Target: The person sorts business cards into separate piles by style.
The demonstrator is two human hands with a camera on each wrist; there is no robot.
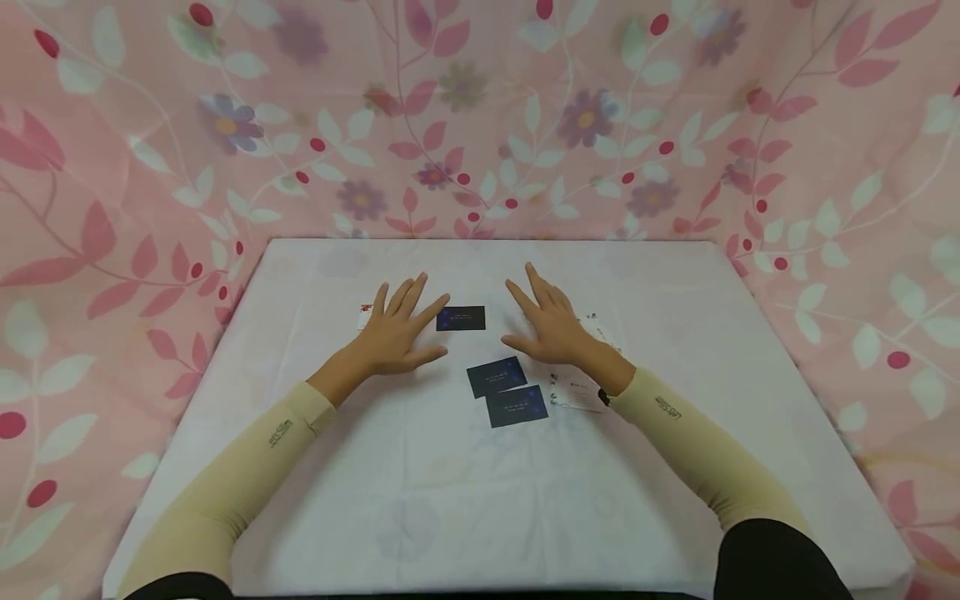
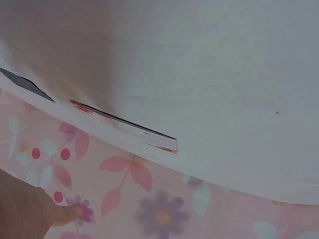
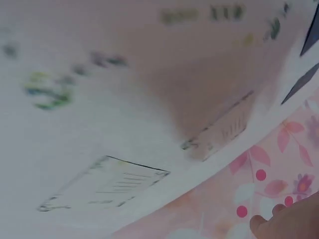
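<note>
From the lower corners of the frame, we see beige sleeves [image 1: 251, 471] reaching in. Just below centre lie two overlapping dark cards [image 1: 517, 407], with a white card [image 1: 576, 393] to their right. Beyond, the left hand [image 1: 396, 337] and right hand [image 1: 555, 327] spread wide, a third dark card [image 1: 471, 318] between them. Floral cloth [image 1: 480, 117] fills the top.

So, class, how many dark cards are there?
3. The far dark card lies between the left hand and right hand; the middle dark card and near dark card lie nearer the viewer. Others may hide under either hand.
</note>
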